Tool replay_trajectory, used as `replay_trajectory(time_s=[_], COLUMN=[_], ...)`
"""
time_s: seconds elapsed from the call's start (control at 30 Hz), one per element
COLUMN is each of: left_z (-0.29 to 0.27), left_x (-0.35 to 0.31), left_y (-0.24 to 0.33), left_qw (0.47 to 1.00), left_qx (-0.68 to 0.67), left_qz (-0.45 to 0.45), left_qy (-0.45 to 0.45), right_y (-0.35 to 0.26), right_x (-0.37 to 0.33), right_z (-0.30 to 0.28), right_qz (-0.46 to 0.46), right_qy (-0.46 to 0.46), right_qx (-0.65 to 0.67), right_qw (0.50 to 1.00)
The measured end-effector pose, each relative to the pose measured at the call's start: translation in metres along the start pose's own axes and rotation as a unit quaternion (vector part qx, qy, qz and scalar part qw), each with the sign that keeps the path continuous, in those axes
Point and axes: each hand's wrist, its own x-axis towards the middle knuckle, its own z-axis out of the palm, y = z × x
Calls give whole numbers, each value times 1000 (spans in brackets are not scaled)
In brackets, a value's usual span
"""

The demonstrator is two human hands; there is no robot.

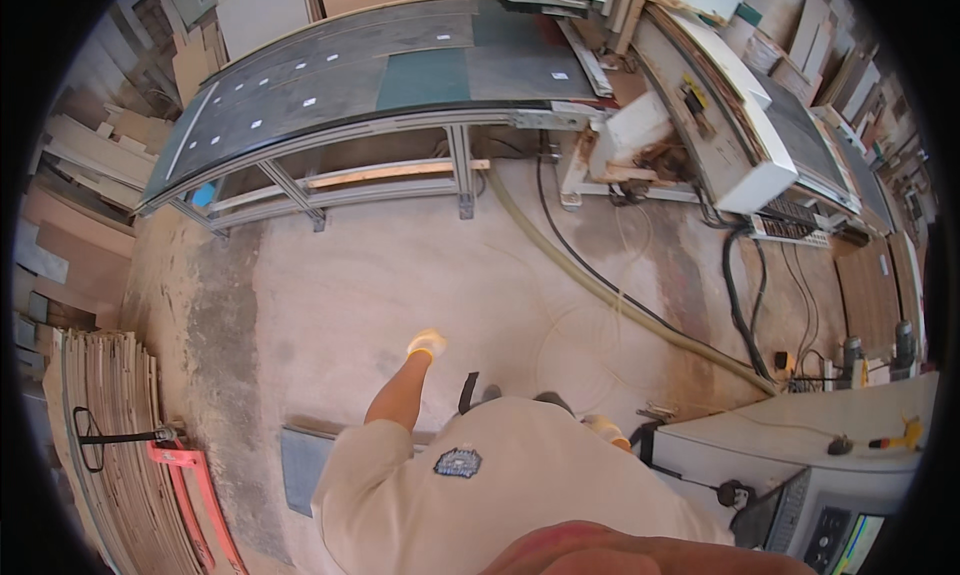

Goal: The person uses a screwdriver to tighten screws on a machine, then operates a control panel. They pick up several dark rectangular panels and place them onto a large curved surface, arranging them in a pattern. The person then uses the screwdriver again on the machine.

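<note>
**Gloved hands apart, above a floor crossed by a hose**

The left hand is held out over the bare floor; nothing is seen in its grasp, but how far its fingers are spread cannot be told. The right hand is shown only in part beside the shirt; neither its opening nor its contents can be told. The nearest large thing, the pale control cabinet, stands to the right of that hand.

For steady footing, the thick hose and black cables are best stepped over, not on, and loose gloves are best held clear of the machinery.

The shoes are mostly covered by the shirt. The screen is cut off by the dark rim, and what the black strip belongs to cannot be made out.
</note>
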Motion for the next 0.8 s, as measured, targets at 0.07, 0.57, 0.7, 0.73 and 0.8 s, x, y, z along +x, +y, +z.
replay_trajectory(time_s=[0.07, 0.57, 0.7, 0.73, 0.8], left_z=[-21, -400, -494, -506, -529], left_x=[30, 376, 455, 466, 486], left_y=[-32, 241, 313, 324, 346], left_qw=[998, 836, 901, 913, 929], left_qx=[-50, -383, -323, -265, -187], left_qz=[-11, 259, 174, 196, 207], left_qy=[44, 295, 230, 241, 242], right_y=[16, -393, -490, -499, -505], right_x=[51, 453, 565, 591, 635], right_z=[-7, -417, -567, -600, -646], right_qz=[-10, -287, -180, -114, 15], right_qy=[-48, 371, 317, 301, 334], right_qx=[-45, 175, 594, 673, 713], right_qw=[998, 866, 717, 666, 616])
